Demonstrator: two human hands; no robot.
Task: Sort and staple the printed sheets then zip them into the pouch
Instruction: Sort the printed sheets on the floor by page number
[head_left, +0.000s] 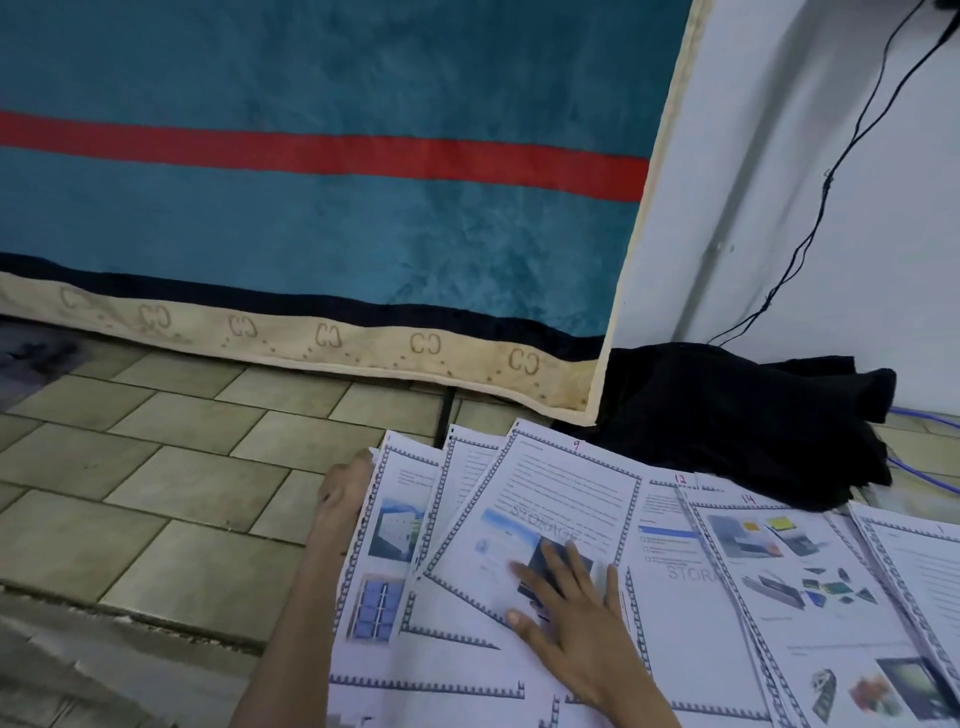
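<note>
1. Printed sheets (675, 597) lie fanned on the tiled floor (171, 467), below the teal blanket (311, 208).
2. Right hand (576, 623), fingers (550, 577) spread flat, presses page 9 (561, 499).
3. Left hand (340, 499) grips the fan's left edge; page 9's long axis tilts away rightward.

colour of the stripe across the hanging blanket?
Red, a horizontal stripe across the teal blanket. Head view, the only one, shows it clearly.

Printed sheets (691, 597) lie fanned and overlapping on the tiled floor (156, 467); behind them hangs a blanket (311, 208), with a heap of cloth (737, 415) to its right against the wall (857, 234), where a cable (826, 176) runs down
</note>
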